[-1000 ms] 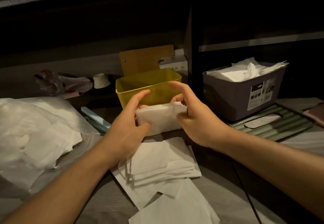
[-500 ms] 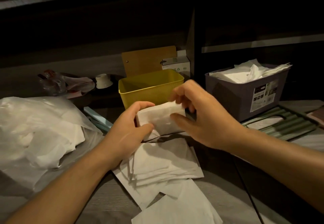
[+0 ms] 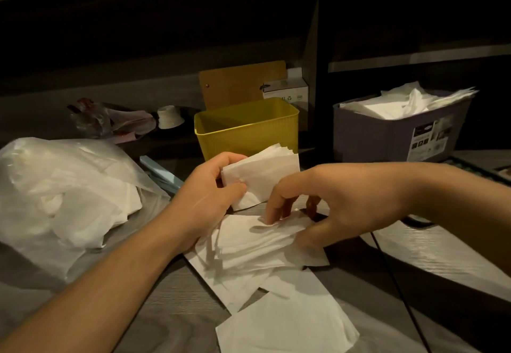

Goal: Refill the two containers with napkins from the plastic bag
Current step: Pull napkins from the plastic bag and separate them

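My left hand (image 3: pixel 206 195) grips a folded stack of white napkins (image 3: pixel 265 171) just in front of the yellow container (image 3: pixel 249 128), whose visible inside looks bare. My right hand (image 3: pixel 326 203) reaches down onto the loose napkin pile (image 3: pixel 249 247) on the table, fingertips and thumb pinching its top sheets. The purple container (image 3: pixel 387 137) at the right is filled with napkins. The clear plastic bag (image 3: pixel 63 186) with more napkins lies at the left.
A brown board (image 3: pixel 240 84) and a small white box (image 3: pixel 287 94) stand behind the yellow container. A crumpled wrapper (image 3: pixel 105 120) and a small white roll (image 3: pixel 170 117) lie at the back left. A green ribbed lid (image 3: pixel 481 170) lies at the right. More napkins (image 3: pixel 284 327) lie near the front edge.
My right hand let go of the folded stack and dropped to the loose pile on the table. My left hand keeps the stack, now tilted more upright.
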A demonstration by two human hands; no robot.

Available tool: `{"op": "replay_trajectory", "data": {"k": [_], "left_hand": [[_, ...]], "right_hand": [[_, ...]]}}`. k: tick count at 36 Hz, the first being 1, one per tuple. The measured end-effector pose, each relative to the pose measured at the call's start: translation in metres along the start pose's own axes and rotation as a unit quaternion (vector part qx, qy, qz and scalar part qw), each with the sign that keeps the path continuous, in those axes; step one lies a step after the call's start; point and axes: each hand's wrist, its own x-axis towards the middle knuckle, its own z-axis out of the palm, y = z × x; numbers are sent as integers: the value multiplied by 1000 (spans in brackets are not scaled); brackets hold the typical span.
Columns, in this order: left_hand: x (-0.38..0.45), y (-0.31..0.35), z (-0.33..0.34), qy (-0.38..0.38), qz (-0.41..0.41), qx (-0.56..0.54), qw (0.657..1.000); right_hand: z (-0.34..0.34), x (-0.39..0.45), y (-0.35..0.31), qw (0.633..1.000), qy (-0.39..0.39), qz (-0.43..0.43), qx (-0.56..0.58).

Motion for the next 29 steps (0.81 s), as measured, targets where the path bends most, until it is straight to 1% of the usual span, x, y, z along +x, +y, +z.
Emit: {"op": "replay_trajectory", "data": {"k": [6,10,14,17,20,25,29], "left_hand": [[1,-3,-1,-7,-13,-13,1000],[1,-2,1,-9,-16,-18,1000],[0,-1,1,-8,-20,-22,1000],[-1,1,0,-15,-20,-29,999],[-1,2,-2,-21,-20,-39,999],[0,7,-1,-17,-49,-116,992],[0,9,-1,-4,-62,-150,987]], "right_hand": [[-6,0,7,999,-10,-4,34],[-4,2,11,1000,15,-8,17],[0,4,12,997,75,-11,-4],[4,7,15,994,106,1,-14],[8,10,20,986,165,26,25],[15,16,32,940,306,66,134],[20,20,39,912,370,99,144]]}}
